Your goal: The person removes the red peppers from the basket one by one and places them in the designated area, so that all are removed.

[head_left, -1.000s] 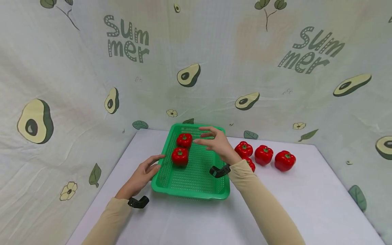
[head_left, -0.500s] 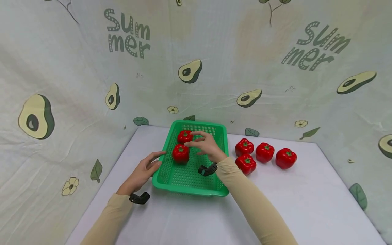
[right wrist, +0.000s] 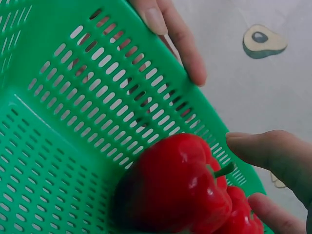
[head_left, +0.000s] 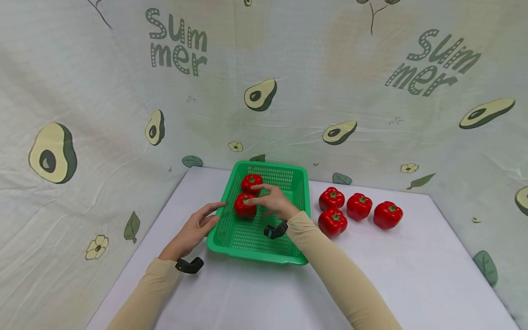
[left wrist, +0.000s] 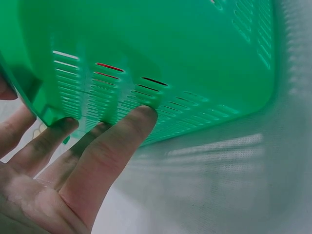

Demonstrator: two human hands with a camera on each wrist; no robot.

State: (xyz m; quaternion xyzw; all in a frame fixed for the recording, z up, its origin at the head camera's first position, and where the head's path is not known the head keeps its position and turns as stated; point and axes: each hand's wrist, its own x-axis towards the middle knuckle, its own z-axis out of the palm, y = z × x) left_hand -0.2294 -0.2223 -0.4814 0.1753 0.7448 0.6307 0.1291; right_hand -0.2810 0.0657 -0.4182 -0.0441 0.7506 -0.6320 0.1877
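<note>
In the head view a green plastic basket stands on the table with two red bell peppers inside, along its left side. My right hand is over the basket, its thumb and a fingertip spread close to the nearer bell pepper. The farther bell pepper lies just beyond, near the fingers. The right wrist view shows a gap between thumb and stem; whether any finger touches is partly hidden. My left hand rests with extended fingers against the basket's outer left wall.
Right of the basket, several red bell peppers stand loose on the white table: a near one, one behind it and others farther right. A printed cloth hangs behind and at the sides.
My right hand has moved left and slightly down, from over the basket's right half to the two peppers. The left hand stays at the basket's wall. The head view has shifted a little.
</note>
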